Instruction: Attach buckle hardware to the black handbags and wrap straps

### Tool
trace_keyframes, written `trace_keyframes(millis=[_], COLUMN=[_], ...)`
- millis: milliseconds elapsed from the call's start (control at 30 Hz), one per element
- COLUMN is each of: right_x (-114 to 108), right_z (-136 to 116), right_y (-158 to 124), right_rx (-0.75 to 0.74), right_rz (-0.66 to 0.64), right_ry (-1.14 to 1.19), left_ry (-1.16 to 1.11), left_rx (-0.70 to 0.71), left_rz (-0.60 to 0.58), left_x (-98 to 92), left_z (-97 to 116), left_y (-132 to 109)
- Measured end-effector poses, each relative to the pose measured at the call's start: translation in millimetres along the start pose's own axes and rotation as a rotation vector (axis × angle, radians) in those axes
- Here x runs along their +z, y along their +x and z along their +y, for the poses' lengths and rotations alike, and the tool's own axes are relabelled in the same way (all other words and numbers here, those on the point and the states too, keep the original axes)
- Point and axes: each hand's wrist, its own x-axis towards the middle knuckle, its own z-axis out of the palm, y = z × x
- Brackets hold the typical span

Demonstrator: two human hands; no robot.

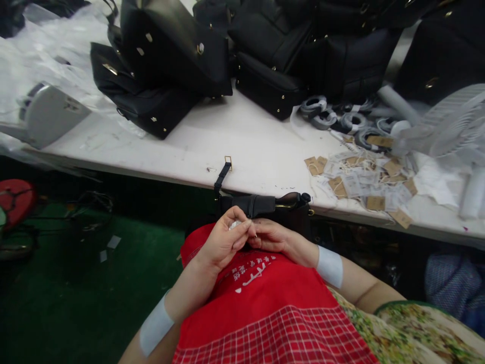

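Both hands meet over my lap, just below the table edge. My left hand (pixel 223 240) is curled shut around a small white thing I cannot make out. My right hand (pixel 275 237) pinches a tiny item against the left fingertips. Right behind them a black handbag (pixel 265 205) rests on my lap against the table edge, and its strap with a gold buckle (pixel 228 162) lies up onto the white table (pixel 246 146). A red apron (pixel 265 308) covers my lap.
Several black handbags (pixel 166 55) are piled at the back of the table. Brown and white paper tags (pixel 364 179) lie scattered at the right, beside grey tape rolls (pixel 341 121) and a white fan (pixel 450 124). A grey device (pixel 49 114) sits at the left. A green floor (pixel 94 283) lies below.
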Motion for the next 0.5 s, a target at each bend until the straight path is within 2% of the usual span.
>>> trace_keyframes(millis=[100,233,367,500], right_x=[3.0,6.6,8.9,9.0], right_z=[-2.4,-7.2,-10.3,-11.8], right_y=[-1.7,-6.2,-9.8,-10.8], right_rx=[-0.023,-0.041,-0.086,-0.112], right_rz=[-0.005,0.016,0.024,-0.004], right_ry=[0.002,0.041,0.068,0.091], left_ry=[0.043,0.253,0.378,0.428], left_rx=[0.079,0.158,0.224,0.214], left_rz=[0.002,0.056,0.076,0.076], left_x=[-1.4,-11.0,-19.3,-19.6], left_z=[13.1,24.9,26.0,24.0], left_y=[3.7,13.2,22.0,22.5])
